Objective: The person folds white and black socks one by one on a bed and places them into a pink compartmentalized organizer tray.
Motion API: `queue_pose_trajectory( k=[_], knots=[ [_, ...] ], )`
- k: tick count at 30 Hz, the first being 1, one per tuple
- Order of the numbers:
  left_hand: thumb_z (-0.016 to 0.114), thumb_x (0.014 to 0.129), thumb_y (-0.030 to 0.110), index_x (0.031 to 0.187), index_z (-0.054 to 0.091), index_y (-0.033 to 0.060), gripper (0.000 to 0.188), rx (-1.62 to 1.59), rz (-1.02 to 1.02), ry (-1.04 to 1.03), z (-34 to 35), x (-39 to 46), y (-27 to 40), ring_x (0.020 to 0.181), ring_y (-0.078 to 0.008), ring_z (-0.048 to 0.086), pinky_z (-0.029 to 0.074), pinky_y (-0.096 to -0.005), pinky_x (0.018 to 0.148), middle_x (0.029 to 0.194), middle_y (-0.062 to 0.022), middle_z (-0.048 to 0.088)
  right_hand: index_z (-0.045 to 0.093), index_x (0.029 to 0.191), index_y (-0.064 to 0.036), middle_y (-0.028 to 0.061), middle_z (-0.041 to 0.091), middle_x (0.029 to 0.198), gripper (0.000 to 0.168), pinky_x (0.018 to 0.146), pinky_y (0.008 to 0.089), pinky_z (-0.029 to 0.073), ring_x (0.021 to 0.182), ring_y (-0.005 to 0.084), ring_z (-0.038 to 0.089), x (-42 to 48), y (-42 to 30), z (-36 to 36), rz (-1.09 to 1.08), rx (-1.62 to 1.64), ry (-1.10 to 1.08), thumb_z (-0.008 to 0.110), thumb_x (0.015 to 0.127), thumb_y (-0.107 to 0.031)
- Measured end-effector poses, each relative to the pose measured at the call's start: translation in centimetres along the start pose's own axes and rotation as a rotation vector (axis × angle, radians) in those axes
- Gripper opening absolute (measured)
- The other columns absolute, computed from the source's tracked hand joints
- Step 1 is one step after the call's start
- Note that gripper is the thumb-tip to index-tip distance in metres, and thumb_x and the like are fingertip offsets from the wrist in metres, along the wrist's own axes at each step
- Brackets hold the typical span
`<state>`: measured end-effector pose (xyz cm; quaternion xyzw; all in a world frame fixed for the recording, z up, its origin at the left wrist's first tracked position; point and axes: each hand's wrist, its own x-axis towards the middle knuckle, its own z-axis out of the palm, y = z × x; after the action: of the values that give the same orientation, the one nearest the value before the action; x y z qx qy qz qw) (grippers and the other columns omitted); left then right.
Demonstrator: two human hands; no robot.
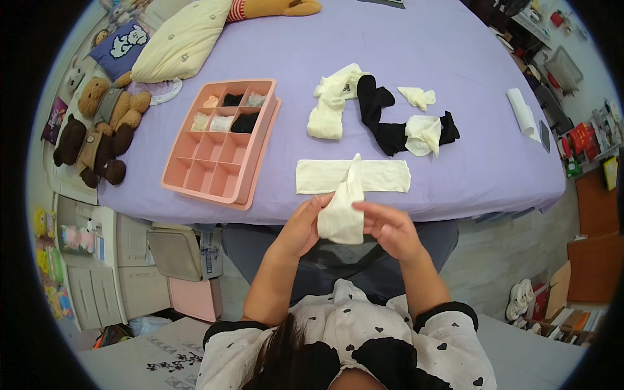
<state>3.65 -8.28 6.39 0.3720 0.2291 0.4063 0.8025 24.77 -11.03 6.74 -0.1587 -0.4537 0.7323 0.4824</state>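
Observation:
Between my two hands hangs a cream sock (341,222), held over the near edge of the bed. My left hand (306,225) grips its left side between thumb and fingers. On the other side, my right hand (392,229) has its fingertips at the sock's right edge; whether they pinch it is unclear. Flat on the bed just beyond lies another cream sock (385,175), partly covered by the raised one. Farther off are a bunched cream sock (326,114), black socks (373,114), a cream piece of cloth (423,135) on the black, and a small cream sock (418,97).
A pink divided box (234,183) stands left on the lilac bedsheet (292,53); several of its upper compartments hold rolled fabric. Teddy bears (105,105) and a cream quilt (180,44) lie at the far left. A white roll (520,112) and a phone (544,136) rest near the right edge.

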Motion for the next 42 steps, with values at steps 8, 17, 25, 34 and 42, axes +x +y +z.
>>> queue_pose_trajectory(
  k=[8,17,25,34,42],
  knots=[
    [0.055,0.093,0.003,0.144,0.027,-0.0025,0.058,-0.082,0.145,0.217,0.5,-0.3,0.3,0.111,-0.0205,0.06,0.05,-0.033,0.093,0.125,-0.0177,0.057,0.057,0.127,0.002,0.0108,0.06,0.127,0.035,0.1,0.0327,0.042,0.114,0.0162,0.055,-2.5,0.7,0.1,0.158,-0.327,0.031,0.054,0.095,-0.011],
    [0.056,0.092,-0.004,0.136,0.036,-0.0046,0.049,0.028,0.114,0.359,1.6,-0.3,-0.1,0.095,-0.0156,0.065,0.053,-0.0278,0.081,0.109,-0.0164,0.066,0.05,0.127,0.0,0.0107,0.063,0.114,0.037,0.095,0.0303,0.045,0.109,0.0154,0.057,-2.9,3.0,0.0,0.112,-0.115,0.228,0.058,0.091,0.0],
    [0.058,0.094,0.005,0.116,0.054,-0.0041,0.024,0.069,0.138,0.353,2.1,-0.3,-1.2,0.083,-0.0125,0.066,0.053,-0.0251,0.074,0.096,-0.012,0.069,0.066,0.1,0.002,0.0033,0.066,0.087,0.014,0.071,0.0224,0.049,0.079,0.0083,0.06,-1.0,3.2,1.8,0.07,-0.474,0.54,0.069,0.086,-0.002],
    [0.059,0.094,0.007,0.11,0.056,-0.0028,0.019,0.034,0.197,0.513,1.9,-0.6,-1.9,0.077,-0.013,0.066,0.053,-0.0252,0.068,0.09,-0.0108,0.069,0.067,0.093,0.0,-0.0031,0.061,0.077,0.01,0.061,0.0186,0.041,0.069,0.0029,0.052,-1.6,3.4,1.9,-0.009,-0.454,0.721,0.068,0.089,-0.009],
    [0.061,0.092,0.005,0.112,0.055,-0.0013,0.022,0.222,0.045,0.483,1.9,-0.4,-1.2,0.067,-0.0095,0.062,0.048,-0.021,0.056,0.086,-0.0079,0.068,0.061,0.096,0.0,-0.0026,0.058,0.074,0.011,0.06,0.0193,0.04,0.067,0.0024,0.049,-1.8,3.3,1.6,0.086,-0.503,0.519,0.062,0.094,-0.011]
  ],
)
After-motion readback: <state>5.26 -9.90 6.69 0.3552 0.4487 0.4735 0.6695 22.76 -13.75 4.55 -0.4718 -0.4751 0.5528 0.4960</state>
